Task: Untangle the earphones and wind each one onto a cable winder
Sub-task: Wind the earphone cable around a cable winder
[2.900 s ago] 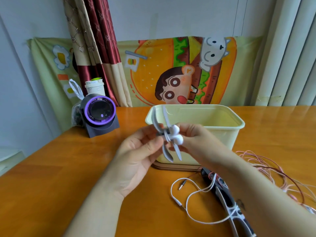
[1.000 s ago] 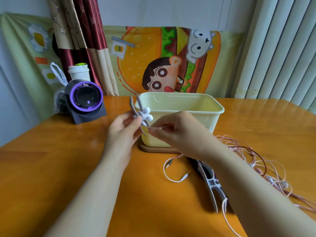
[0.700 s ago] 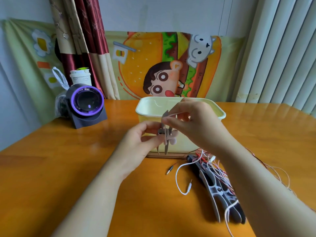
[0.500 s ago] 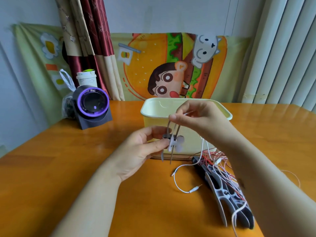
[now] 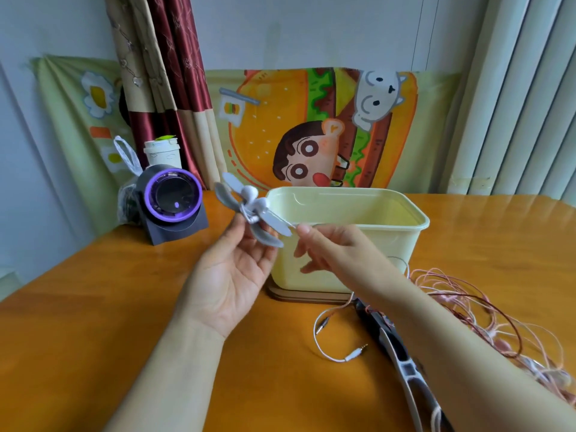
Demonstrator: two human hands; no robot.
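Up in front of the tub (image 5: 343,192), the left hand (image 5: 230,275) pinches the winder (image 5: 225,194) between thumb and fingers (image 5: 237,233), with two white earbuds (image 5: 250,192) at its hub. The right hand's (image 5: 333,249) fingers (image 5: 307,231) pinch the thin cable just beside it. More white cable (image 5: 327,357) lies on the counter (image 5: 93,307) near a pink tangle (image 5: 467,294).

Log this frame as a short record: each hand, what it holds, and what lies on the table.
left hand: holds the grey cable winder up, near the tub's left corner
white earphones: both buds sit at the winder's centre, with some cable around it
right hand: fingers pinch the white cable just off the winder
loose cable end: on the table, jack plug free
pink earphones: tangled heap right of the tub
tub: cream, open top
spare winders: on the table beside the right forearm
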